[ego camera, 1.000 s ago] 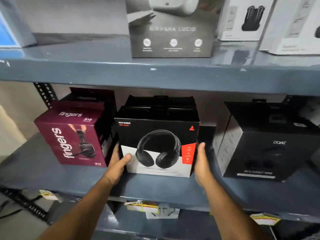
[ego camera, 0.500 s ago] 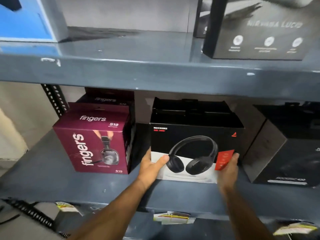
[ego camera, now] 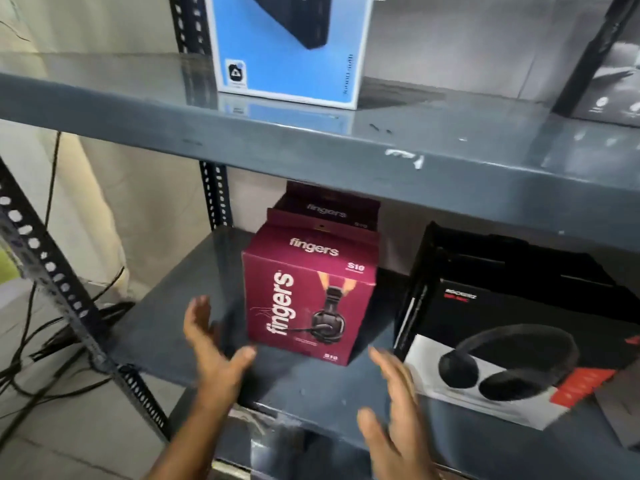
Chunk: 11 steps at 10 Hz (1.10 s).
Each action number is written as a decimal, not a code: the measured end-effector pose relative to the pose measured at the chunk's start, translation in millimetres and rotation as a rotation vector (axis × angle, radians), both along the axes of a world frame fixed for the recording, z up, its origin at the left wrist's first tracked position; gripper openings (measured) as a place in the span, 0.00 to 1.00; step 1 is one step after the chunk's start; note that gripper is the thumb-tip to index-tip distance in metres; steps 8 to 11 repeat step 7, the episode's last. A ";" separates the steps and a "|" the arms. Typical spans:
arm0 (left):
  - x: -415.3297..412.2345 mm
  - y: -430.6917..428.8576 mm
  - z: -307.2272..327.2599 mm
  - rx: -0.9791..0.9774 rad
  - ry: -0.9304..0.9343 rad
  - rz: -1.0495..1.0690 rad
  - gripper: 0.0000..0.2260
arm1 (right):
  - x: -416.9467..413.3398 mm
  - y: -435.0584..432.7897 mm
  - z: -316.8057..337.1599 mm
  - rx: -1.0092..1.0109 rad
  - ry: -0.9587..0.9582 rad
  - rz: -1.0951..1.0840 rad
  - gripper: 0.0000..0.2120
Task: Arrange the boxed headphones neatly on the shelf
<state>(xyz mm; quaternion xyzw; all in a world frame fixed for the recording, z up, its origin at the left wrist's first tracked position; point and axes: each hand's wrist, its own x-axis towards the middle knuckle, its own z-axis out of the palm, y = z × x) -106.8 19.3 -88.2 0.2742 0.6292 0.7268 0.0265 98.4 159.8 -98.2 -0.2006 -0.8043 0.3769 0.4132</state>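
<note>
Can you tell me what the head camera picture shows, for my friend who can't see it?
Two open, empty hands, left hand and right hand, reach toward a maroon headphone box on a grey metal shelf, not touching it. A black headphone box stands to its right, and a blue box sits on the shelf above.

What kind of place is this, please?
Probably a shop stockroom or electronics store. Retail headphone boxes, a maroon box and a black box, stand on a grey metal shelf with perforated posts.
</note>
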 end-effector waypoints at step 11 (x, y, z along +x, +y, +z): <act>-90.8 34.1 -9.7 -0.021 -0.226 -0.493 0.25 | -135.1 22.3 21.9 -0.840 0.307 -0.276 0.25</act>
